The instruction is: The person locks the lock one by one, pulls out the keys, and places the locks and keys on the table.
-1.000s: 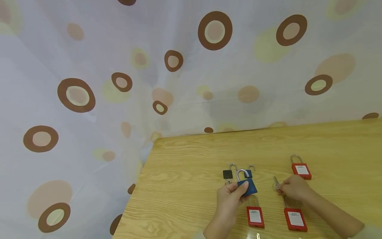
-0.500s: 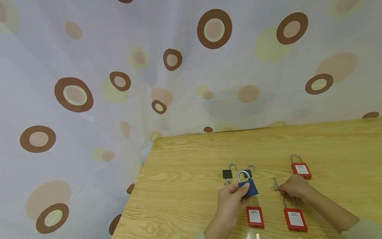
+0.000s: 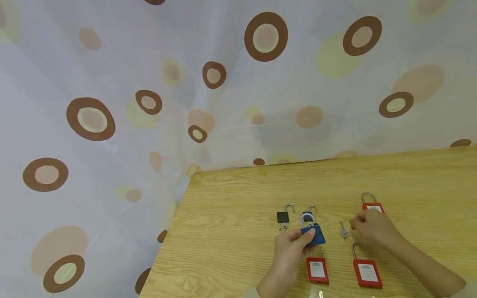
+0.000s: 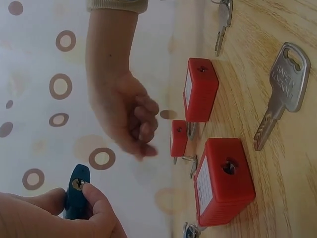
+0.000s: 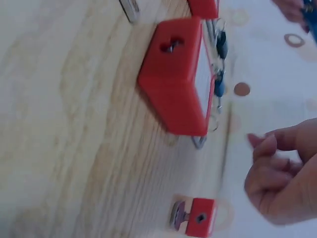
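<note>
My left hand (image 3: 288, 254) grips a blue padlock (image 3: 314, 235) by its body, thumb on the front face, shackle upward. In the left wrist view its brass keyhole (image 4: 78, 184) faces the camera. Whether the shackle is latched I cannot tell. Over the table to the right hovers my right hand (image 3: 374, 227), fingers loosely curled, holding nothing that I can see. Just left of its fingertips a pair of keys (image 3: 343, 230) lies on the wood. Behind the held padlock, partly hidden, lies a smaller blue padlock (image 3: 307, 216) with its shackle open.
A black padlock (image 3: 283, 217) with keys below it lies to the left, shackle open. Red padlocks lie front centre (image 3: 317, 269), front right (image 3: 367, 273) and farther back (image 3: 372, 207), partly behind my right hand. A large silver key (image 4: 287, 82) lies near the front. A patterned curtain (image 3: 238, 103) borders the table.
My right hand has let go of the keys, which now lie on the table, and has moved up and slightly right. My left hand has shifted slightly right with the blue padlock.
</note>
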The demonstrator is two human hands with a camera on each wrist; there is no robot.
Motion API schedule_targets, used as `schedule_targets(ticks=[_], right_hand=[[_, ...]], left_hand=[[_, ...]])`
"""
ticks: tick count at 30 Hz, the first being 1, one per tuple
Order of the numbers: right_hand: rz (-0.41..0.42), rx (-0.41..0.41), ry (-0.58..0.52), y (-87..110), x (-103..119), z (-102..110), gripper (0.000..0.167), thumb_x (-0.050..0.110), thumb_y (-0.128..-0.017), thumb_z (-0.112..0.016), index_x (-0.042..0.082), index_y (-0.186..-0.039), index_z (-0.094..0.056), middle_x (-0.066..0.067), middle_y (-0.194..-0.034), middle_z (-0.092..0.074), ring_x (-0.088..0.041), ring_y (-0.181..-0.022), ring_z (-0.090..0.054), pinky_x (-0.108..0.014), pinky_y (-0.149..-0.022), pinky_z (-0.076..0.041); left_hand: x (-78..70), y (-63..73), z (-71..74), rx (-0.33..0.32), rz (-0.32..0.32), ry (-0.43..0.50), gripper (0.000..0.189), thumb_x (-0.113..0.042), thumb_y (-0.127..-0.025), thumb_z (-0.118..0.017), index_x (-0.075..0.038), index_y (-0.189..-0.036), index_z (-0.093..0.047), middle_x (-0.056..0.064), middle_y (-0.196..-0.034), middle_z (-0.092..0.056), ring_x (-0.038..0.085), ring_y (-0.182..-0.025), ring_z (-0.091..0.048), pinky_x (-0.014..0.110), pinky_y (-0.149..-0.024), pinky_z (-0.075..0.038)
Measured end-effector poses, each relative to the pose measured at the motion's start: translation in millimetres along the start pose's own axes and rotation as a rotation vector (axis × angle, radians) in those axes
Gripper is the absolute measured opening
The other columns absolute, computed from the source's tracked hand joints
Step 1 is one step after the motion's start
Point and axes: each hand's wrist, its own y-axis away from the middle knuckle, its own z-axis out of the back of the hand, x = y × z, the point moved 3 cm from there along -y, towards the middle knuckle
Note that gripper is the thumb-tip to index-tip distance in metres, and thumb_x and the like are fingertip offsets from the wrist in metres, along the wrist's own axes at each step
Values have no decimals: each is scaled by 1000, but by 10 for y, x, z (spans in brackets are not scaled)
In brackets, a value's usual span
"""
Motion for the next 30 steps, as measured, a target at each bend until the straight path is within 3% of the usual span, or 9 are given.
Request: schedule_targets(ticks=[2,4,8,11,15,20,26,30], right_hand=[[54,-19,-124,72,117,-19,25,15,-95,-49,-1,-82,-61,-1,-66,-57,-8,-53,-40,-22,-45,-35],[87,12,-273,154,231,-63,28,17,-98,-46,-7,-104,-59,0,-71,-58,-8,-55,-44,-22,-46,-40],[87,43,-460,288,350,-157,37,17,-98,-46,-11,-121,-48,0,-79,-60,-7,-58,-51,-23,-50,-47],[57,-26,-445,306,382,-167,37,14,-96,-51,-13,-121,-47,-5,-86,-61,-5,-61,-54,-22,-53,-50],[0,-119,-425,212,369,-88,36,15,-96,-52,-14,-117,-50,-6,-85,-64,-4,-61,-57,-21,-55,-52],[-77,-135,-448,-8,264,-3,41,19,-96,-50,-16,-117,-49,0,-80,-66,-4,-60,-58,-21,-56,-52],[-127,-80,-436,-231,116,-52,39,10,-95,-51,-21,-119,-46,-6,-79,-63,-4,-60,-57,-19,-56,-52],[-151,-60,-378,-311,20,-95,38,8,-93,-53,-20,-117,-47,-19,-84,-63,-8,-61,-56,-20,-54,-49]], left_hand=[[9,-13,-30,-8,0,-32,20,-9,-83,-68,6,-96,-68,9,-91,-68,8,-70,-63,18,-66,-53],[19,-26,-72,-9,2,-60,19,-10,-83,-68,5,-96,-68,9,-89,-69,7,-67,-62,18,-65,-54],[24,-51,-189,27,14,-73,18,-8,-84,-66,5,-96,-69,8,-88,-69,6,-66,-62,18,-65,-54],[-9,-101,-285,71,17,-85,16,-4,-86,-63,7,-96,-68,8,-89,-67,10,-73,-65,21,-69,-56],[-121,-216,-401,81,-25,-210,15,-2,-87,-61,7,-96,-68,8,-87,-67,17,-79,-66,26,-72,-57],[-204,-445,-538,-43,-93,-352,16,-1,-81,-68,6,-95,-69,8,-77,-66,23,-73,-66,30,-65,-56],[-112,-719,-610,-208,-138,-431,9,5,-72,-74,5,-79,-69,11,-70,-65,23,-64,-64,29,-57,-55],[-63,-802,-635,-194,-98,-596,8,3,-72,-75,5,-78,-69,13,-80,-64,18,-73,-61,28,-62,-54]])
